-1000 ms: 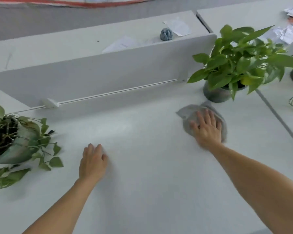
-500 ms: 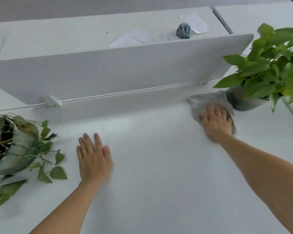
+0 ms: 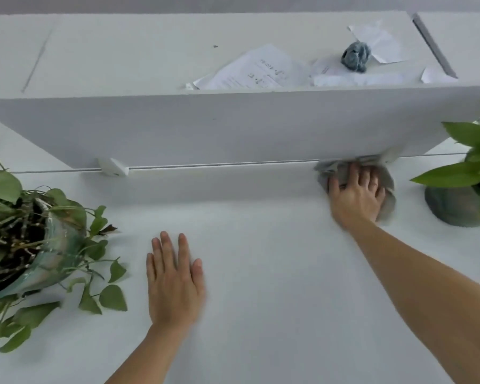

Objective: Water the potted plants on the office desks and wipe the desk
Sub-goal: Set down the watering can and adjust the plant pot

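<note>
My right hand point(image 3: 356, 194) presses flat on a grey cloth point(image 3: 387, 187) on the white desk point(image 3: 261, 273), right against the foot of the white divider panel point(image 3: 233, 126). My left hand point(image 3: 173, 278) rests palm down on the desk with straight fingers, holding nothing. A potted plant with bright green leaves in a grey pot point(image 3: 452, 206) stands just right of the cloth. Another potted plant with trailing vines in a glazed green pot point(image 3: 47, 256) sits at the left edge.
Beyond the divider, the far desk holds loose papers point(image 3: 258, 69) and a crumpled blue-grey cloth point(image 3: 355, 56). A white bracket point(image 3: 112, 167) and a thin rail run along the divider's base.
My right hand has pushed the cloth away from me, up to the divider's base. The view has moved forward and closer; my left hand stays flat on the desk.
</note>
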### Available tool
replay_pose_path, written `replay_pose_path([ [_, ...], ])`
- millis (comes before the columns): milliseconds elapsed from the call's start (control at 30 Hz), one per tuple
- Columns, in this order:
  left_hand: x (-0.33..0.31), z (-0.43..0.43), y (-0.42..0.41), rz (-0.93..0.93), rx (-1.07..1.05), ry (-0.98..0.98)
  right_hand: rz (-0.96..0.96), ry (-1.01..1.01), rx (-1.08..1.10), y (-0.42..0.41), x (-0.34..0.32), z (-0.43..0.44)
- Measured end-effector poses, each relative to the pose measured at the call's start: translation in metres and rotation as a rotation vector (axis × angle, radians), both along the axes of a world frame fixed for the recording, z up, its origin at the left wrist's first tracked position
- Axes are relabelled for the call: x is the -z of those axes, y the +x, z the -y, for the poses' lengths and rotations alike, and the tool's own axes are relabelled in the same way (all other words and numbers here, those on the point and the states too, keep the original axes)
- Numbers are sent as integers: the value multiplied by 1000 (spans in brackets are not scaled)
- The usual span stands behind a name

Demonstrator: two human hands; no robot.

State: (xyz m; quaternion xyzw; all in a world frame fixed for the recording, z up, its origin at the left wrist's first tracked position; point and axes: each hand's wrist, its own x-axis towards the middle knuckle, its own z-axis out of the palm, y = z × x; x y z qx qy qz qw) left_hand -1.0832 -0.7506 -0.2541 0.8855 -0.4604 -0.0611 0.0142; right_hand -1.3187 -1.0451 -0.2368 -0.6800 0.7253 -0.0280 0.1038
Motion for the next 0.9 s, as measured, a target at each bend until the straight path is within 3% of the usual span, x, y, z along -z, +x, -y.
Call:
replay_pose_path([
  [33,0,0,0,7,3,-2,41,6,166,33,2,-3],
  [100,2,0,3,12,-2,-1,136,52,191,105,7,-25],
  [167,2,-2,4,13,-3,-7,133,79,-103,164,10,-67],
  [233,2,-2,3,15,-3,-13,68,144,-537,185,8,-99],
  [300,1,-3,4,10,-7,-17,24,161,-907,157,6,-96],
  [367,2,-3,6,21,-9,-19,-15,103,-1053,100,5,-71],
  [400,2,-4,6,24,-7,-22,-26,67,-1002,66,7,-54],
  [533,0,-2,1,16,-7,-31,-90,-9,-400,-61,-1,12],
  [600,1,0,2,14,-8,-25,-66,16,-171,-61,-3,18],
  [700,2,3,1,6,-14,-11,29,45,184,13,0,-10],
  [733,1,2,0,1,-12,-6,38,45,122,43,3,-28],
  [833,0,4,0,9,-7,-5,2,84,-531,100,6,-68],
  [900,-1,4,0,6,-10,-1,-8,126,-701,116,1,-55],
])
